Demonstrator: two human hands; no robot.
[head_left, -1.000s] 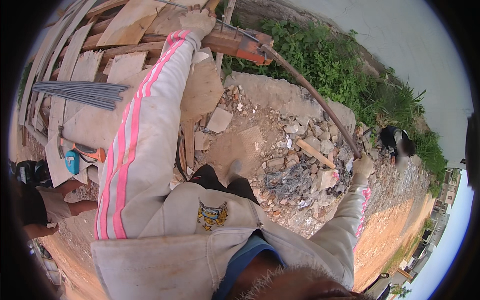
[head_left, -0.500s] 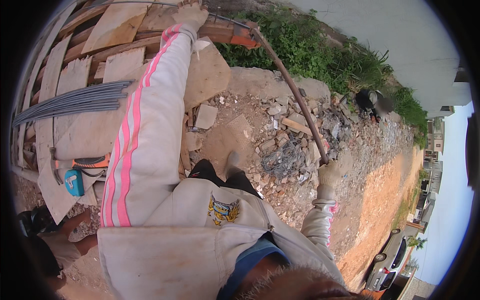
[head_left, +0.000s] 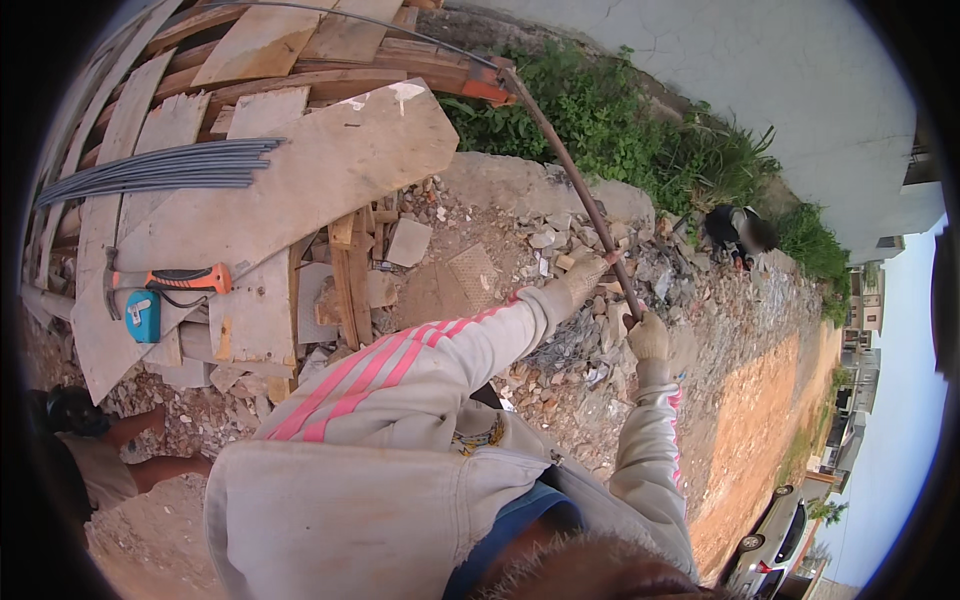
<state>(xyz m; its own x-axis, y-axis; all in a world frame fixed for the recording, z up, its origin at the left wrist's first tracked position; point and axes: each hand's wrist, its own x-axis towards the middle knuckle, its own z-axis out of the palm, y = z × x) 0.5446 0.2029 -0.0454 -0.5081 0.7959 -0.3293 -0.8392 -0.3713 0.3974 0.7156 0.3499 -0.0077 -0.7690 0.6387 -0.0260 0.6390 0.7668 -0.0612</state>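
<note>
Long brown bar: the long bar (head_left: 565, 155) slants from the end of the timber beam (head_left: 425, 66) down to the person's hands, over the rubble (head_left: 560, 225); its far end meets a thin steel rod (head_left: 440, 43) beside an orange piece (head_left: 487, 91).
Left hand: the left hand (head_left: 585, 279) reaches across the body and appears closed round the bar, above the right; part of its grip is hidden.
Right hand: the right hand (head_left: 648, 336) is curled tight round the bar's near end, just below the left.
Step in hand: it looks like a two-handed hold on the bar, probably for levering against the rod.
Next move: a pull would call for both hands staying firm and the far end staying seated on the rod; a slip there seems the main risk.
Plank tabletop: on the tabletop (head_left: 330, 165) lie a bundle of grey rods (head_left: 165, 170), a hammer (head_left: 190, 279) and a teal tape measure (head_left: 143, 316), all well apart from both hands.
Other people: one person (head_left: 738, 228) is low beside the greenery; another's legs (head_left: 130, 450) show at left.
</note>
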